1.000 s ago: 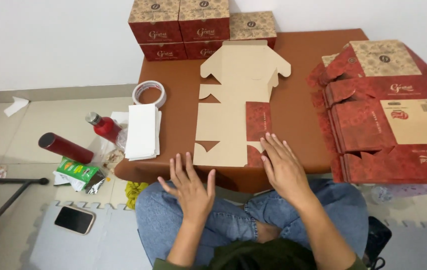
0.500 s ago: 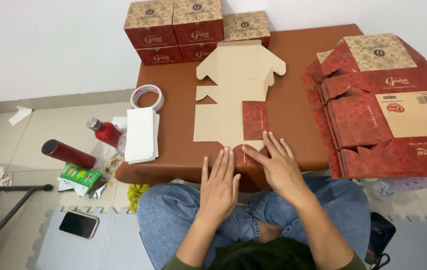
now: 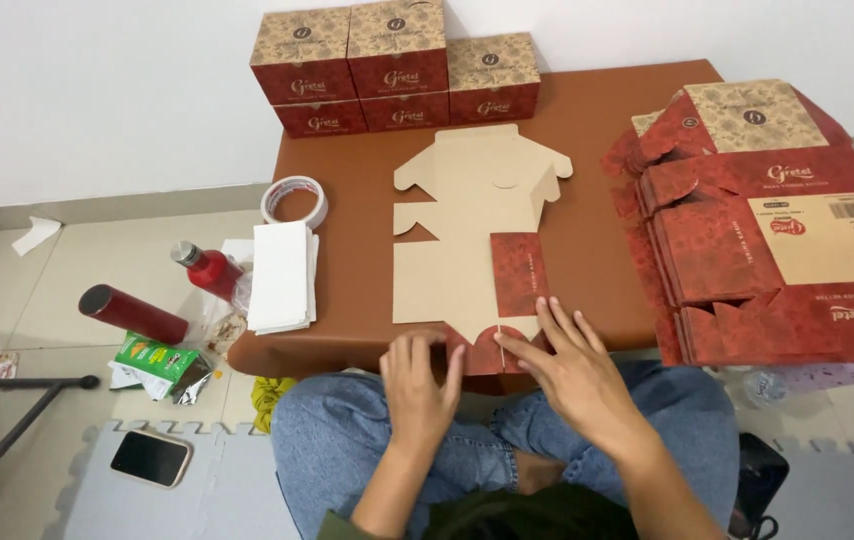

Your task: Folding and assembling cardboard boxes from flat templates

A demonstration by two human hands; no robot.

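Head view, flat carton blank (image 3: 467, 235) under both hands, left hand (image 3: 420, 385) curled, right hand (image 3: 572, 375) spread

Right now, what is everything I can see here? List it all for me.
flat box sheet: one, tan with red flaps, middle of table
table: one, brown, low
made-up boxes: about six, red with tan tops, stacked at table's far edge
flat boxes: a pile, red, right side
tape roll: one, white, table's left edge
white sheets: a stack, table's left edge
bottle: one, red, floor on the left
tube: one, dark red, floor
green packet: one, floor
phone: one, black, grey mat
left hand: on sheet's near edge
right hand: on sheet's near flap
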